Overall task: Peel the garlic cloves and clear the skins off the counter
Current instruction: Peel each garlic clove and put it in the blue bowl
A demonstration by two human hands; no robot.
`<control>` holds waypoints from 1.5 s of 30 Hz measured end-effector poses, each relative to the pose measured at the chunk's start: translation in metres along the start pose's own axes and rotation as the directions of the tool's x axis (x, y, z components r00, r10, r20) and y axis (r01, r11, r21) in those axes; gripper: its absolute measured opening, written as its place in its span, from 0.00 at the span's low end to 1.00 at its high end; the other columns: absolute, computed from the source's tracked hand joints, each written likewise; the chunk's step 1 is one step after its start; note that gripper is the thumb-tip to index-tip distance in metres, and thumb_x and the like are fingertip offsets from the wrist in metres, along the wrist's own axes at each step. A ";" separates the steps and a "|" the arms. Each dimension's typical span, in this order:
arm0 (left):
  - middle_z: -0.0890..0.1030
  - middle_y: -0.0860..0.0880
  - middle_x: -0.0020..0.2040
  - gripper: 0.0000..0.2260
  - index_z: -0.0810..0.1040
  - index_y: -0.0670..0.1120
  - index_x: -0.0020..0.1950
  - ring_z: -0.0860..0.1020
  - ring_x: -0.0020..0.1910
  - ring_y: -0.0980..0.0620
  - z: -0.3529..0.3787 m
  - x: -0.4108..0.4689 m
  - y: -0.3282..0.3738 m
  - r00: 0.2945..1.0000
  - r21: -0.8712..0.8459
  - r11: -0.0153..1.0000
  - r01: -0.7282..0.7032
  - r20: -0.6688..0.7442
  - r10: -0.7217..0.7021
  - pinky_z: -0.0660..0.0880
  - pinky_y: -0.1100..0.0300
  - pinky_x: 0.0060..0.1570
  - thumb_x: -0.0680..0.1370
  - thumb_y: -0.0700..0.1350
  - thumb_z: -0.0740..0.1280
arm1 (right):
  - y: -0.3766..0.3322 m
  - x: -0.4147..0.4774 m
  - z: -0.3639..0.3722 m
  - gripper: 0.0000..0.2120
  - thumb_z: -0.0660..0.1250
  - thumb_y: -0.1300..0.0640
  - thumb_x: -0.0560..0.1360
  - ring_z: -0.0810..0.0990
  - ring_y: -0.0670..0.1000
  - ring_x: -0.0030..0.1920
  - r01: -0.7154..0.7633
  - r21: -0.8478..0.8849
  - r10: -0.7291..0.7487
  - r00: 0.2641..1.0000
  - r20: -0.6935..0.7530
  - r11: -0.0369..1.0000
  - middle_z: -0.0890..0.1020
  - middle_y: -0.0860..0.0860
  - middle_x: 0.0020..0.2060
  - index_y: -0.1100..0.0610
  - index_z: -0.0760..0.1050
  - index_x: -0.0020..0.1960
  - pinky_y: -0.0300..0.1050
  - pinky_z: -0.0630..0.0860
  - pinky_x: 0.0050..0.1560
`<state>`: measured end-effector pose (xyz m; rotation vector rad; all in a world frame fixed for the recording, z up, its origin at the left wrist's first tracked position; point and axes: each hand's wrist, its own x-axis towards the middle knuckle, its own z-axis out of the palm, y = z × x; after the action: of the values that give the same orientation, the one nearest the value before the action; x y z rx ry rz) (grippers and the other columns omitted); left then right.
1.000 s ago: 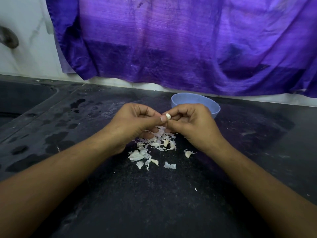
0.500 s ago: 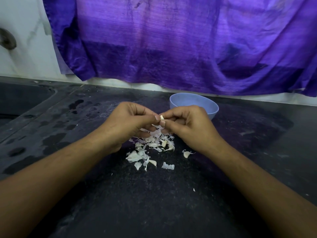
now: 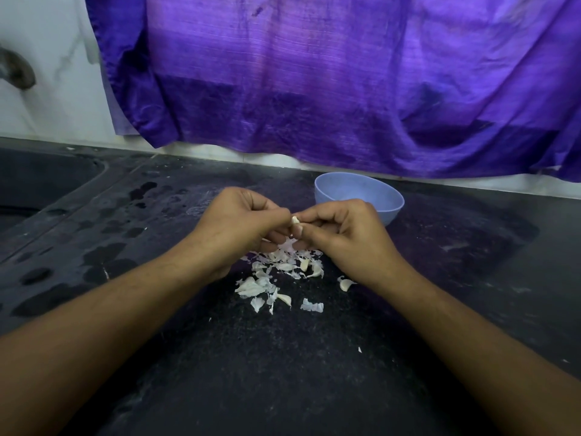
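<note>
A small pale garlic clove shows between the fingertips of both hands, held above the black counter. My left hand pinches it from the left with curled fingers. My right hand pinches it from the right, thumb under the clove. Below the hands lies a loose pile of white garlic skins, with a few pieces spread toward me and one piece off to the right. A light blue bowl stands just behind my right hand; its inside is mostly hidden.
A purple cloth hangs over the wall behind the counter. Wet patches mark the counter on the left, beside a dark sink. A grey tap juts from the white wall at far left.
Both hands have stayed together on the clove with small finger shifts. The view has tilted slightly, so the hands and bowl sit a little lower in the frame.
</note>
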<state>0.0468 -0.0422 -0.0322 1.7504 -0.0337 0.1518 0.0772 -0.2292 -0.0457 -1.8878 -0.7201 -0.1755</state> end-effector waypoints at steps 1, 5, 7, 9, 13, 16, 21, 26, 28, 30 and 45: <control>0.86 0.43 0.36 0.06 0.86 0.41 0.38 0.83 0.36 0.53 0.000 0.000 0.000 1.000 -0.004 1.000 0.005 -0.010 -0.005 0.82 0.59 0.38 0.75 0.38 0.73 | 0.000 0.000 0.001 0.06 0.74 0.65 0.77 0.89 0.51 0.42 0.002 0.007 -0.002 1.000 0.000 1.000 0.89 0.52 0.42 0.58 0.86 0.52 0.52 0.86 0.48; 0.86 0.43 0.36 0.05 0.85 0.39 0.39 0.83 0.35 0.53 0.001 0.000 0.000 0.999 0.003 1.000 -0.009 -0.047 0.009 0.82 0.57 0.39 0.74 0.37 0.73 | -0.001 0.000 0.002 0.06 0.73 0.65 0.77 0.89 0.51 0.42 0.008 -0.002 -0.008 1.000 -0.009 1.000 0.89 0.52 0.42 0.60 0.86 0.54 0.55 0.86 0.49; 0.86 0.43 0.38 0.04 0.86 0.38 0.42 0.83 0.36 0.54 0.002 0.000 0.000 0.999 -0.013 1.000 -0.026 -0.043 0.025 0.82 0.58 0.39 0.75 0.38 0.73 | -0.002 0.001 0.000 0.07 0.73 0.64 0.78 0.89 0.51 0.43 0.011 0.004 -0.011 1.000 -0.007 1.000 0.89 0.53 0.43 0.61 0.85 0.55 0.55 0.85 0.49; 0.87 0.43 0.41 0.05 0.86 0.38 0.46 0.84 0.39 0.54 0.002 0.000 -0.001 0.999 -0.054 0.998 -0.029 -0.014 0.029 0.82 0.58 0.39 0.77 0.40 0.73 | -0.003 0.002 -0.003 0.07 0.72 0.64 0.79 0.89 0.51 0.44 0.018 0.008 -0.018 1.000 -0.008 1.000 0.89 0.53 0.44 0.61 0.85 0.56 0.56 0.85 0.51; 0.88 0.43 0.46 0.10 0.85 0.36 0.51 0.84 0.40 0.54 0.000 0.000 -0.003 0.999 -0.115 0.993 0.015 0.051 -0.009 0.83 0.60 0.38 0.78 0.44 0.74 | -0.001 0.002 -0.004 0.09 0.72 0.65 0.78 0.89 0.51 0.46 0.035 0.005 -0.035 0.999 -0.009 0.999 0.89 0.52 0.46 0.59 0.85 0.57 0.57 0.85 0.53; 0.87 0.42 0.44 0.09 0.85 0.36 0.49 0.83 0.38 0.54 0.000 0.001 -0.002 0.998 -0.141 0.989 0.044 0.054 -0.037 0.82 0.60 0.38 0.76 0.42 0.75 | -0.001 0.001 -0.004 0.08 0.74 0.64 0.77 0.89 0.51 0.45 0.042 0.003 -0.042 0.999 -0.011 0.999 0.89 0.52 0.44 0.59 0.85 0.56 0.56 0.85 0.53; 0.87 0.38 0.49 0.07 0.85 0.36 0.50 0.84 0.38 0.54 -0.001 0.001 0.001 0.992 -0.181 0.978 0.099 0.090 -0.084 0.83 0.59 0.40 0.76 0.39 0.74 | 0.001 0.002 -0.004 0.08 0.74 0.65 0.77 0.89 0.52 0.45 0.040 0.014 -0.039 0.998 -0.043 0.999 0.89 0.52 0.45 0.61 0.85 0.55 0.59 0.85 0.53; 0.87 0.37 0.46 0.05 0.85 0.35 0.47 0.84 0.37 0.54 0.002 0.000 -0.001 0.998 -0.118 0.991 0.065 0.032 -0.062 0.83 0.59 0.40 0.77 0.37 0.73 | 0.001 0.001 -0.002 0.08 0.76 0.64 0.75 0.88 0.49 0.43 0.065 -0.042 -0.067 0.997 -0.049 0.997 0.89 0.50 0.43 0.60 0.86 0.54 0.53 0.85 0.50; 0.87 0.38 0.44 0.05 0.85 0.35 0.45 0.83 0.36 0.54 0.004 -0.001 -0.002 0.999 -0.078 0.996 0.036 -0.002 -0.036 0.83 0.59 0.39 0.77 0.36 0.72 | 0.001 0.001 -0.001 0.07 0.77 0.63 0.75 0.88 0.48 0.42 0.069 -0.075 -0.073 0.996 -0.051 0.995 0.88 0.50 0.43 0.60 0.86 0.53 0.54 0.85 0.49; 0.86 0.38 0.42 0.05 0.85 0.37 0.42 0.83 0.36 0.54 0.005 -0.001 -0.004 0.999 -0.041 0.999 0.013 -0.037 -0.015 0.83 0.58 0.39 0.77 0.36 0.72 | 0.001 0.001 0.001 0.07 0.77 0.62 0.75 0.88 0.48 0.42 0.077 -0.100 -0.082 0.995 -0.051 0.992 0.88 0.49 0.42 0.58 0.86 0.52 0.55 0.85 0.48; 0.88 0.46 0.44 0.09 0.85 0.39 0.49 0.84 0.39 0.56 0.006 -0.004 -0.002 0.998 -0.078 0.995 -0.069 -0.008 0.068 0.82 0.57 0.38 0.79 0.46 0.72 | 0.003 0.006 -0.002 0.08 0.70 0.64 0.80 0.88 0.54 0.45 0.085 0.065 -0.081 0.995 -0.062 0.994 0.88 0.53 0.44 0.59 0.84 0.57 0.56 0.85 0.50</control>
<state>0.0438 -0.0481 -0.0354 1.6716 -0.0950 0.2025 0.0835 -0.2294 -0.0443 -1.7827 -0.7556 -0.2562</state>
